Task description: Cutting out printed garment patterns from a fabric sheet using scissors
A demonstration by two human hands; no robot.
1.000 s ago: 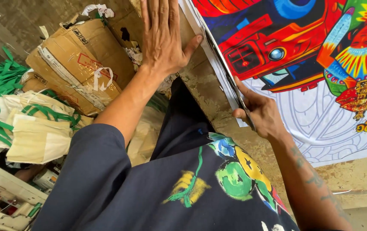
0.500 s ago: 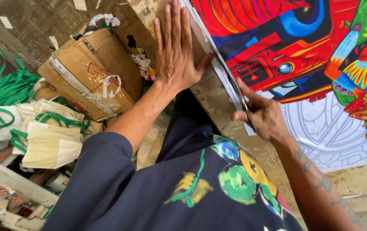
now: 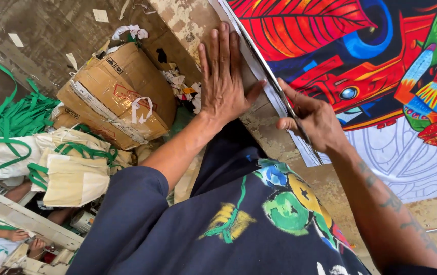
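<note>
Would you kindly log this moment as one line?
left hand: flat on worn table edge | right hand: grips thin blade at white margin of colourful printed sheet | brown cardboard box below

The left hand (image 3: pixel 224 81) lies flat, fingers (image 3: pixel 218 48) spread, on the white edge strip (image 3: pixel 251 63) of a bright printed sheet (image 3: pixel 381 76) on the worn tabletop (image 3: pixel 188 20). The right hand (image 3: pixel 314 119) grips a thin blade (image 3: pixel 279 94) set along that strip. Below lie a cardboard box (image 3: pixel 114 97) and green-strapped bags (image 3: pixel 71 168)
</note>
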